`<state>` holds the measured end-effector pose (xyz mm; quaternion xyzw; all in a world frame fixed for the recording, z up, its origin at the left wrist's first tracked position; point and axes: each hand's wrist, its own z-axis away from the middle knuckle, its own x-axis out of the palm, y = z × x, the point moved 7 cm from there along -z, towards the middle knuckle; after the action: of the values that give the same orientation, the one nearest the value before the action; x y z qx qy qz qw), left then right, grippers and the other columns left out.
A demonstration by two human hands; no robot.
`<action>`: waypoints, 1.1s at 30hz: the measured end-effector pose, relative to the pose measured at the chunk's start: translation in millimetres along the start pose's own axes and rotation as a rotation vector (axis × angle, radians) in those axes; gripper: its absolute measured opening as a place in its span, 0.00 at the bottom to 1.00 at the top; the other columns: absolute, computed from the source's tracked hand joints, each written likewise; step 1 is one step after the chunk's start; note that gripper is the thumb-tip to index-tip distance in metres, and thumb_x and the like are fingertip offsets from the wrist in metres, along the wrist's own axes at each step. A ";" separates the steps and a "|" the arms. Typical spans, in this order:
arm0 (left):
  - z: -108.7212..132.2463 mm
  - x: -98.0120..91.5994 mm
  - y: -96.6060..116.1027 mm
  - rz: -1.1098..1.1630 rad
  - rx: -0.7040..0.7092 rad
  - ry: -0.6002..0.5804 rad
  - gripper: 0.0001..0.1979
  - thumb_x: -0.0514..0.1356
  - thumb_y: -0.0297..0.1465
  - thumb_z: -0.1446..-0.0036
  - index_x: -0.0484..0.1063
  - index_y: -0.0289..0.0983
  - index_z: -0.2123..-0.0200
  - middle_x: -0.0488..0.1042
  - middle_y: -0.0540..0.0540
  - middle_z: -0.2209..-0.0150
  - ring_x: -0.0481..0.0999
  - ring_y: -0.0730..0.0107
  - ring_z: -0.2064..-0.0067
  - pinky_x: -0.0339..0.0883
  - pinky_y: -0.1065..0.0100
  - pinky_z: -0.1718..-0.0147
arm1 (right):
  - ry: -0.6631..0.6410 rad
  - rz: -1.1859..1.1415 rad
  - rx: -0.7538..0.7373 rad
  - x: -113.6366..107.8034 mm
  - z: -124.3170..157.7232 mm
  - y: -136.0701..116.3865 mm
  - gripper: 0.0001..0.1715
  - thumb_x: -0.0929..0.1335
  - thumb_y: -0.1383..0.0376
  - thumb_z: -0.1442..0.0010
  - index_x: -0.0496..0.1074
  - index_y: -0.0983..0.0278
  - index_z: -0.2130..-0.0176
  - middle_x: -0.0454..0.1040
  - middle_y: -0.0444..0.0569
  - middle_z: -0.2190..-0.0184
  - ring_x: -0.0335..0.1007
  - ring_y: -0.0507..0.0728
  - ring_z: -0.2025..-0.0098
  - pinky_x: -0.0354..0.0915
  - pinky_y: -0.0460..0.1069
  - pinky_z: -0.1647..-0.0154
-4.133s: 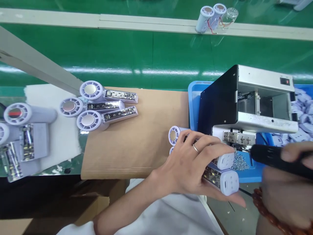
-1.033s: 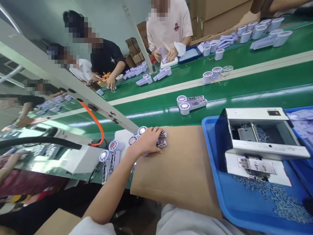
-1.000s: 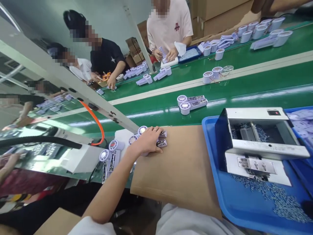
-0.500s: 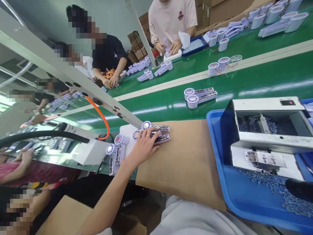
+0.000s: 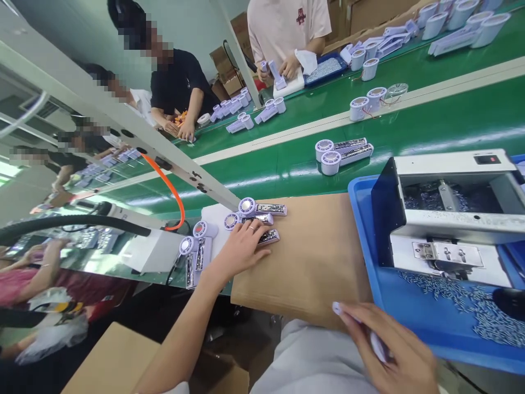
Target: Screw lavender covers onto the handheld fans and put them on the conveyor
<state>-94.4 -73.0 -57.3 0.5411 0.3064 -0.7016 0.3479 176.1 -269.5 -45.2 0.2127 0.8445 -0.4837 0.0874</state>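
My left hand (image 5: 240,249) is closed over a lilac handheld fan (image 5: 270,237) lying on a brown cardboard sheet (image 5: 311,262). The fan's head is hidden under my palm; its handle with an exposed metallic inside sticks out to the right. Just behind, two similar fans (image 5: 246,207) lie with round grilled heads to the left. At the lower right, my right hand (image 5: 394,345) is raised above the cardboard's near edge. It grips a slim lilac plastic piece (image 5: 337,308), mostly hidden by the fingers.
A screw feeder (image 5: 451,219) stands in a blue tray (image 5: 365,219) with loose screws. More open fans stand left (image 5: 199,246) and on the green conveyor belt (image 5: 262,169). A slanted metal post (image 5: 176,161) crosses the left side. Co-workers sit across the belt.
My right hand has come into view from the lower right with the lilac piece. My left hand and the fan under it have shifted slightly toward me, apart from the fans behind.
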 end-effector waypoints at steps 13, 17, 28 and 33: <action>-86.8 -40.1 0.2 0.080 0.030 -0.027 0.24 0.57 0.41 0.19 0.71 0.40 0.27 0.73 0.35 0.25 0.74 0.45 0.28 0.69 0.42 0.28 | -0.115 -0.268 0.110 36.1 -22.3 36.8 0.07 0.68 0.68 0.09 0.76 0.60 0.40 0.76 0.42 0.51 0.77 0.46 0.54 0.70 0.32 0.46; -119.3 -37.0 -15.5 0.060 0.097 -0.228 0.20 0.69 0.43 0.25 0.80 0.37 0.39 0.83 0.38 0.39 0.83 0.52 0.40 0.78 0.43 0.35 | -0.070 -0.283 0.161 32.5 -26.4 38.0 0.06 0.68 0.67 0.09 0.77 0.60 0.43 0.76 0.40 0.52 0.74 0.45 0.57 0.67 0.30 0.48; -103.4 -29.1 43.4 -0.030 0.365 -0.270 0.45 0.74 0.60 0.40 0.72 0.46 0.26 0.75 0.35 0.28 0.75 0.34 0.29 0.58 0.39 0.23 | -0.027 -0.327 0.209 26.8 -28.3 38.2 0.08 0.68 0.70 0.11 0.77 0.60 0.44 0.76 0.39 0.54 0.72 0.45 0.59 0.66 0.31 0.51; -94.0 -14.3 46.5 -0.105 0.403 -0.265 0.50 0.82 0.48 0.48 0.68 0.35 0.30 0.76 0.29 0.34 0.74 0.33 0.30 0.57 0.41 0.25 | -0.002 -0.347 0.241 26.7 -27.6 39.4 0.07 0.69 0.68 0.11 0.79 0.60 0.46 0.76 0.38 0.56 0.72 0.44 0.61 0.66 0.30 0.53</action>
<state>-2.5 -21.5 -67.2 0.4862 0.1395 -0.8305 0.2333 171.3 -221.2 -71.1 0.0728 0.8045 -0.5891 -0.0225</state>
